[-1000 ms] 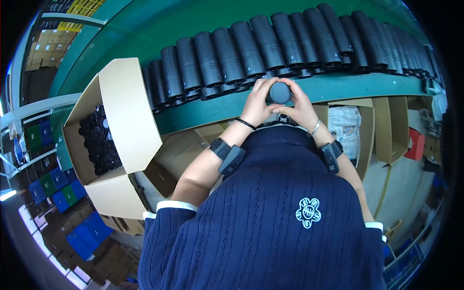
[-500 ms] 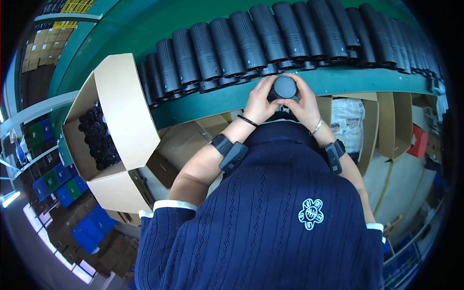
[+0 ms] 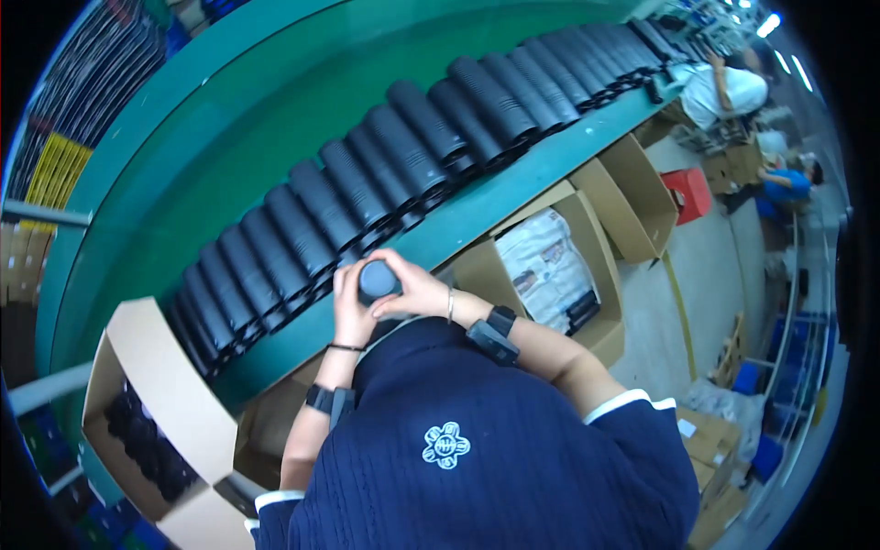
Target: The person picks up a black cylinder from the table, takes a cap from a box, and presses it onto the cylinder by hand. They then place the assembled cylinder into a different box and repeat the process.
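Head view shows your left hand (image 3: 351, 307) and right hand (image 3: 414, 293) closed together around a dark round cylinder (image 3: 377, 279), fingers wrapped on either side so that only its flat top end faces the camera. You hold it at chest height, just above the near edge of the green workbench (image 3: 275, 147) and close against your navy sweater (image 3: 486, 458). Behind your hands, a long row of black ribbed tubes (image 3: 403, 174) lies side by side across the bench, running from lower left to upper right. At your left an open cardboard box (image 3: 156, 394) holds more dark pieces. Below the bench at your right, another carton (image 3: 587, 266) contains printed paper and a small black item. A dark band sits on each wrist.
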